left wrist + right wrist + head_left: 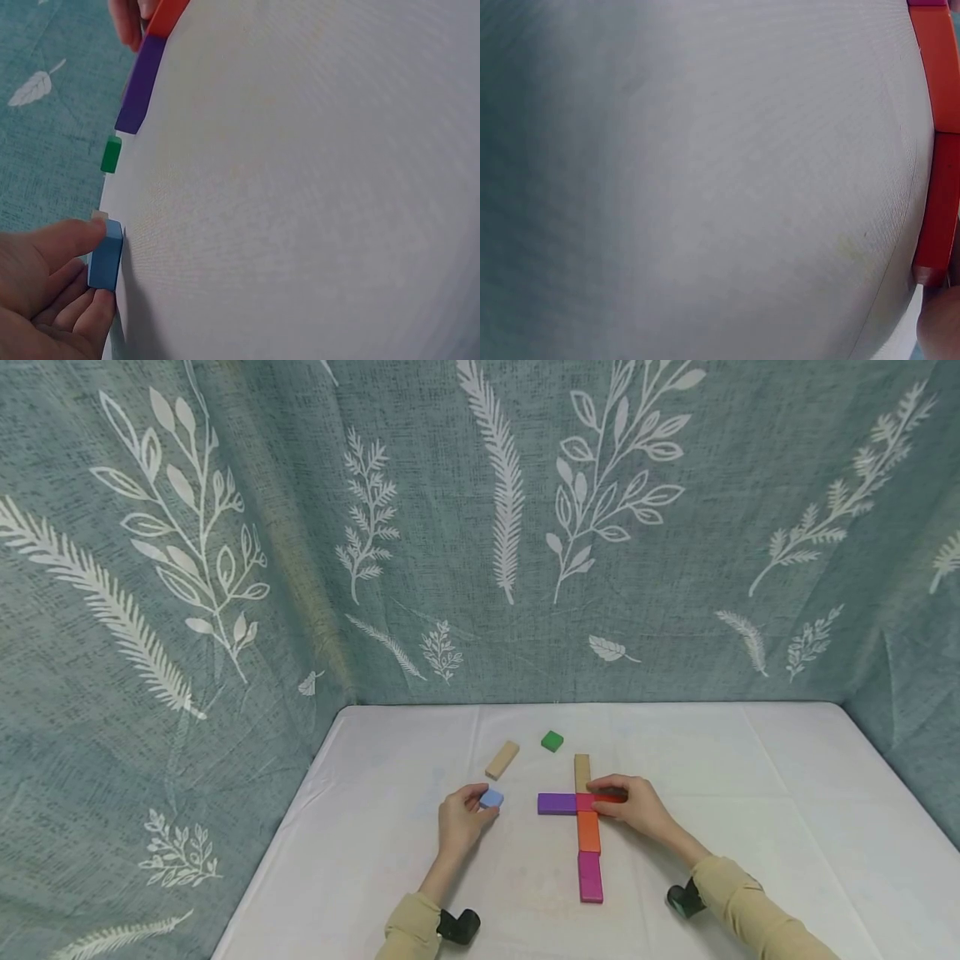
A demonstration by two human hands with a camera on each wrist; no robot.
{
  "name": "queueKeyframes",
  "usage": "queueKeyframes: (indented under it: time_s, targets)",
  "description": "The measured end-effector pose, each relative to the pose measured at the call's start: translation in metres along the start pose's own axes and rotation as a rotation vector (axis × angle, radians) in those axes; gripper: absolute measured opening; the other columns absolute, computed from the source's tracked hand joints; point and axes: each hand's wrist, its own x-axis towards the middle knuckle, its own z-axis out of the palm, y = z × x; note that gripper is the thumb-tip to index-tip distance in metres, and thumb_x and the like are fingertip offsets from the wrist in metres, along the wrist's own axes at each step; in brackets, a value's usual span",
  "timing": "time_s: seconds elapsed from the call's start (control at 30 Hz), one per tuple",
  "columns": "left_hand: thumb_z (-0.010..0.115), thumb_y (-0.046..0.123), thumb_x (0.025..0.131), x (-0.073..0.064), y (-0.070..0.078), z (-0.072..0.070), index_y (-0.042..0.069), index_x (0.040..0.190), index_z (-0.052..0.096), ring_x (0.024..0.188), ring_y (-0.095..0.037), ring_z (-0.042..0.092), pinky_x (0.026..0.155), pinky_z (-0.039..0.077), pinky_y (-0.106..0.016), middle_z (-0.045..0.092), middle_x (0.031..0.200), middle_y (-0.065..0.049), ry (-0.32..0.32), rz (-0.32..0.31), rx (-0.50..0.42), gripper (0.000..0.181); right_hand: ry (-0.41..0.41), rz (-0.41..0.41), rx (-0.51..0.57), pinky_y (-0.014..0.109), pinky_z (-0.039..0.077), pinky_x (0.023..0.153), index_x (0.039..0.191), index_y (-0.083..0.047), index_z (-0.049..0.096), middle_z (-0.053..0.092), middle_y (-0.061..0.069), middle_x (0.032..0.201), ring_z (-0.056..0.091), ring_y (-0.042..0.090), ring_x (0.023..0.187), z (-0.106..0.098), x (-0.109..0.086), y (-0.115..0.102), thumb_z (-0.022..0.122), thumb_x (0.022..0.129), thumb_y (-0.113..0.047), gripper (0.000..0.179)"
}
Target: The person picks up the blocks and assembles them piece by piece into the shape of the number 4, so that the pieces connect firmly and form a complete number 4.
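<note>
My left hand [460, 821] pinches a small light blue block [491, 798] between thumb and fingertips; the left wrist view shows this blue block [106, 255] from the side. At the table's middle, my right hand [636, 804] holds a long red block [611, 797] between thumb and fingers, partly covering it. The red block is against a pinkish-red square [583, 802], where blocks meet in a cross. A purple block [557, 804] extends left, a wooden block [582, 771] away from me, and an orange block [588, 832] then a magenta block [590, 877] toward me.
A loose wooden block [502, 760] lies beyond my left hand, and a small green block [552, 741] lies farther back. The white-covered table [750, 810] ends at a leaf-patterned teal curtain [450, 527] behind and at both sides.
</note>
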Motion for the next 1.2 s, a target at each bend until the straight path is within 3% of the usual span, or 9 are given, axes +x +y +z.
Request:
queueKeyframes:
  time_s: [0.67, 1.0, 1.2]
  targets:
    - [0.075, -0.004, 0.071, -0.001, 0.009, -0.003, -0.009, 0.102, 0.068, 0.101, -0.038, 0.066, 0.087, 0.056, -0.036, 0.067, 0.106, -0.028, 0.010, -0.032, -0.061, 0.032, 0.011, 0.006, -0.016, 0.034, 0.055, 0.090, 0.114, -0.006, 0.067, 0.070, 0.010, 0.112, 0.062, 0.028, 0.108, 0.001, -0.002, -0.002, 0.072, 0.083, -0.012, 0.032]
    - [0.075, -0.006, 0.071, 0.002, 0.019, -0.004, -0.012, 0.102, 0.066, 0.102, -0.040, 0.065, 0.089, 0.055, -0.038, 0.066, 0.106, -0.030, -0.003, 0.018, -0.124, 0.033, 0.009, 0.003, -0.008, 0.033, 0.056, 0.089, 0.114, -0.006, 0.067, 0.069, 0.011, 0.112, 0.062, 0.028, 0.107, 0.001, -0.003, -0.004, 0.072, 0.083, -0.012, 0.032]
    - [0.075, -0.003, 0.073, 0.003, 0.029, -0.005, -0.009, 0.104, 0.067, 0.103, -0.038, 0.065, 0.090, 0.055, -0.036, 0.067, 0.107, -0.028, -0.012, 0.006, -0.128, 0.032, 0.010, 0.007, -0.011, 0.032, 0.056, 0.089, 0.114, -0.006, 0.067, 0.069, 0.011, 0.112, 0.062, 0.028, 0.106, 0.002, -0.003, -0.005, 0.072, 0.083, -0.012, 0.032]
